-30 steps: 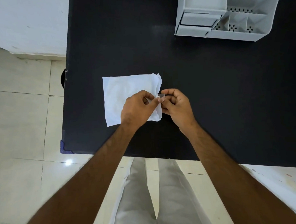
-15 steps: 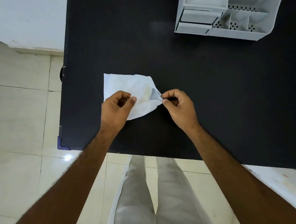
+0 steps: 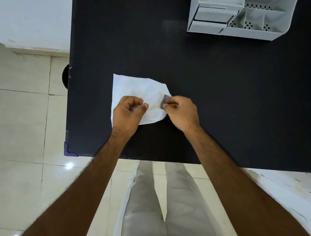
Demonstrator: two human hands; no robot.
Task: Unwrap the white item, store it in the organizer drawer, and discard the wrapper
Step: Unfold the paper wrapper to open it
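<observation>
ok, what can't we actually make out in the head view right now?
- Content of the crumpled white paper wrapper: head view, hidden by paper folds and both hands.
- Small grey piece at the right hand: too small, partly hidden by fingers.
- Left hand grip: curled fingers hide it.
- White plastic organizer: cut off by the top edge.

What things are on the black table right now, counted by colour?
White: 1, the white paper wrapper, pinched by the left hand and the right hand.
Light grey: 1, the desk organizer.
Total: 2
</observation>
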